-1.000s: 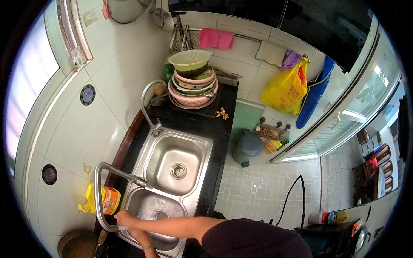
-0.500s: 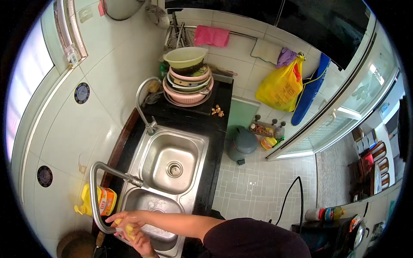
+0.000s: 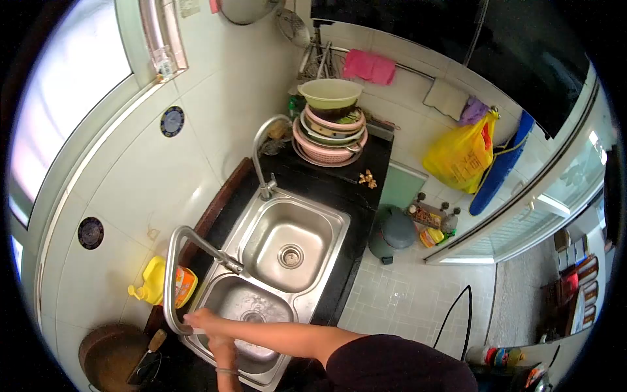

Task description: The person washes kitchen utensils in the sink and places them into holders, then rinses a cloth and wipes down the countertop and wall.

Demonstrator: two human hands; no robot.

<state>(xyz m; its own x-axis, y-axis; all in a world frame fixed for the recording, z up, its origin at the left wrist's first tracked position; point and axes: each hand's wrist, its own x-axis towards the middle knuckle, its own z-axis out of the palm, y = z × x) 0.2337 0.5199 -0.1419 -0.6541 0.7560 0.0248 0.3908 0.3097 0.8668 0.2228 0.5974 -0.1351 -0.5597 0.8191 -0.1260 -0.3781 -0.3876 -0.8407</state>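
My right hand (image 3: 205,322) is at the mouth of the near curved faucet (image 3: 171,281), over the edge of the lower sink basin (image 3: 225,297). Pressed close below it is my left hand (image 3: 222,351), with a band at the wrist. Both hands look closed together, and whatever lies between them is hidden from view. Wet foam or water shows around the drain of the lower basin. A yellow detergent jug (image 3: 155,282) with an orange label stands against the wall beside the faucet.
A brown pan (image 3: 111,356) sits at lower left, with a wooden-handled tool (image 3: 157,340). Beyond the upper basin (image 3: 261,238) stand a second faucet (image 3: 257,153), stacked baskets (image 3: 326,153) and ginger-like pieces (image 3: 368,178). A grey bin (image 3: 394,232) is on the floor.
The view has shifted, so the scene sits further right. The yellow pieces seen in my hands earlier are now hidden, and my hands have closed together under the spout.
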